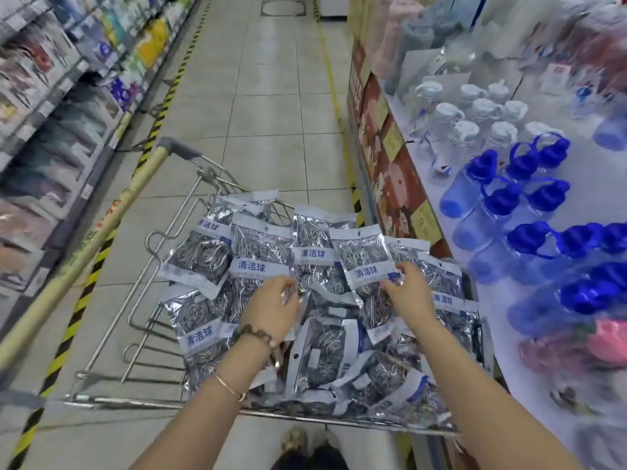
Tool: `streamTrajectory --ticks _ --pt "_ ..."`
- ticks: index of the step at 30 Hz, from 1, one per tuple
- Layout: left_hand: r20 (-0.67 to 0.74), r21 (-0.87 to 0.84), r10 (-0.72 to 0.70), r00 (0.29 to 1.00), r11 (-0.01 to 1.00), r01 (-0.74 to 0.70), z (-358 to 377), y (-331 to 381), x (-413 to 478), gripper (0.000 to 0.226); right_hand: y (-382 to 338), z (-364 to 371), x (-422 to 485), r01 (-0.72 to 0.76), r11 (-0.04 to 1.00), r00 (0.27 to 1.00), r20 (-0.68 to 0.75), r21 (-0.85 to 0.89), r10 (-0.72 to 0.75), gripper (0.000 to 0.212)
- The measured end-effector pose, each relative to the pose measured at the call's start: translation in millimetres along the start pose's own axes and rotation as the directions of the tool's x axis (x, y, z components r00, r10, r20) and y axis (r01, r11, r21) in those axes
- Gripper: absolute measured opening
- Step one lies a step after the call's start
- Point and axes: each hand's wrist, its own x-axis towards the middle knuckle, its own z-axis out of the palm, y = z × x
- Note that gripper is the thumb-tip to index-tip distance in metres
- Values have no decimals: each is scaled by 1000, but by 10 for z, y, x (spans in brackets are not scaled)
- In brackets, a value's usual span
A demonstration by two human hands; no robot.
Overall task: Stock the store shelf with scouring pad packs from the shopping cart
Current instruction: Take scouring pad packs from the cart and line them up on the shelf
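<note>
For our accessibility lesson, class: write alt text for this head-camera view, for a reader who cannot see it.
A person's left hand and right hand each grip a silver scouring pad pack in a wire shopping cart heaped with them. Blue-lidded bottles stand on the shelf at right.

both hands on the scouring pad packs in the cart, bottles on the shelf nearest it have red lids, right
The bottles on the shelf have blue lids, not red, per the head view; left hand and right hand are indeed on the scouring pad packs in the cart.
</note>
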Motion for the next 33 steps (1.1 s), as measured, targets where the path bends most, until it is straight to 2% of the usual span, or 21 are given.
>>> streamTrajectory --ticks 4,7,10,12,14,16,18,22,26,30,33 --pt "-197 202 5 980 979 35 -188 -146 194 31 -3 5 168 -108 994 988 113 8 106 61" --pt "-232 232 -98 968 961 153 -191 -319 283 39 103 83 239 -156 988 976 152 -2 155 72" --pt "-276 136 -173 945 967 217 -153 -433 348 58 139 86 270 -154 988 980 128 24 150 77" --pt "-273 -30 -265 925 963 267 -114 -496 367 71 152 94 275 -168 985 978 131 40 161 80" --pt "-236 -243 -377 896 915 321 -114 -507 367 83 181 109 296 -230 972 962 163 45 220 79" --pt "-172 -268 -463 870 871 411 -138 -483 375 82 172 99 279 -297 955 933 216 12 288 70" --pt "-124 -184 -491 862 865 466 -162 -470 409 73 161 101 244 -324 946 918 239 -1 315 60" --pt "-73 19 -459 885 887 462 -194 -391 445 65 78 108 154 -340 937 929 183 84 321 56" --pt "-110 50 -346 932 934 353 -181 -362 384 52 -8 72 61 -285 943 957 114 171 268 58" --pt "-152 107 -275 949 950 293 -297 -365 313 49 -73 -53 -95 -207 937 971 -56 281 232 71" --pt "-207 13 -227 952 972 235 -487 -295 187 50 -149 -229 -200 -138 919 968 -148 369 205 69"
